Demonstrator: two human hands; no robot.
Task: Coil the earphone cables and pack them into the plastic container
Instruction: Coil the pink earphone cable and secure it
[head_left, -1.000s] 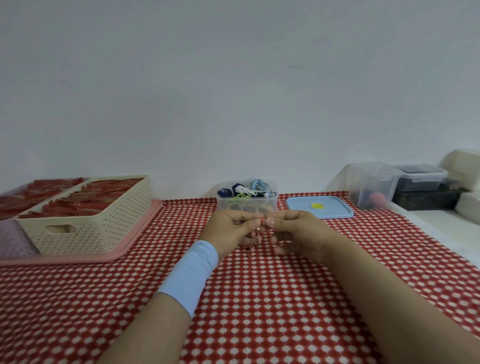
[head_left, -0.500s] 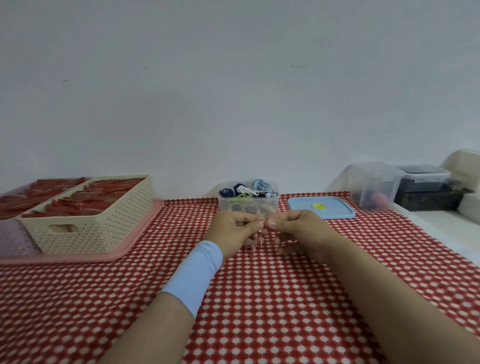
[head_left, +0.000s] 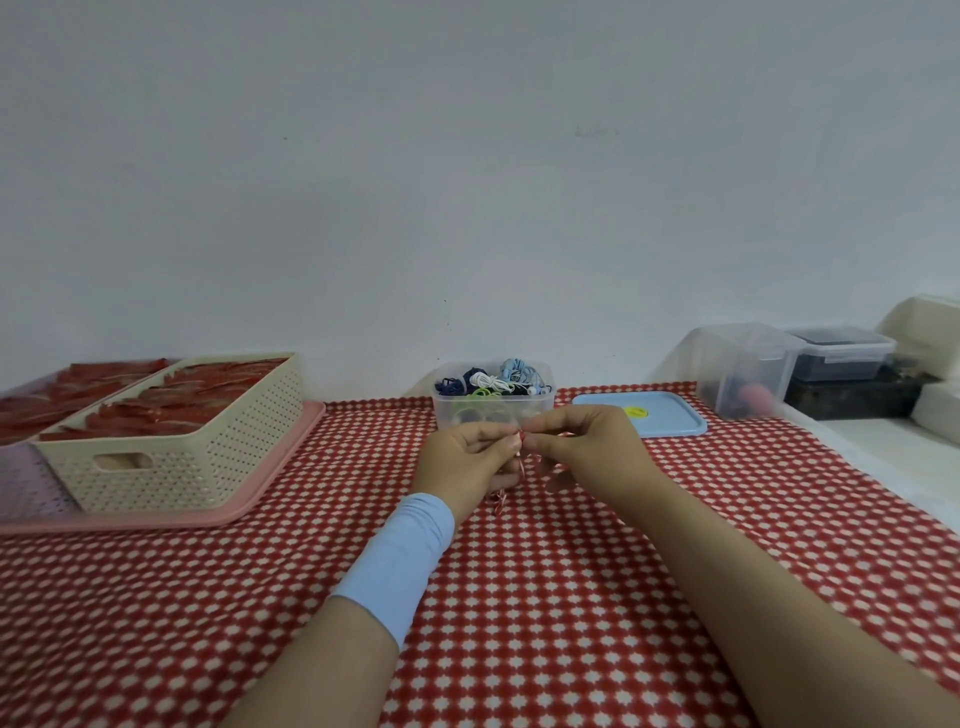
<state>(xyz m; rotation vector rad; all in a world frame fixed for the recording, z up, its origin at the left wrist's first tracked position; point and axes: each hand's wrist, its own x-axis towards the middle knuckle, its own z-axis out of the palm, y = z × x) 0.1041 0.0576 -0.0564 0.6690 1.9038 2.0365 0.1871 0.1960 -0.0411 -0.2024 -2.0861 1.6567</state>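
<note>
A red-and-white earphone cable (head_left: 518, 457) is held between both hands above the checked tablecloth. My left hand (head_left: 467, 462), with a light blue wristband, grips the cable, and a short end hangs below it. My right hand (head_left: 582, 449) pinches the cable's top end right beside the left thumb. Behind the hands stands a clear plastic container (head_left: 447, 415) holding several coiled cables in blue, white, green and dark colours. Its blue lid (head_left: 670, 422) lies flat to the right.
A cream perforated basket (head_left: 176, 457) of red items sits on a pink tray (head_left: 260, 488) at the left. Clear and dark storage boxes (head_left: 743, 369) stand at the back right, on and beside a white ledge. A white wall closes the back.
Both hands stay together on the cable with only small finger shifts. The view has tilted slightly.
</note>
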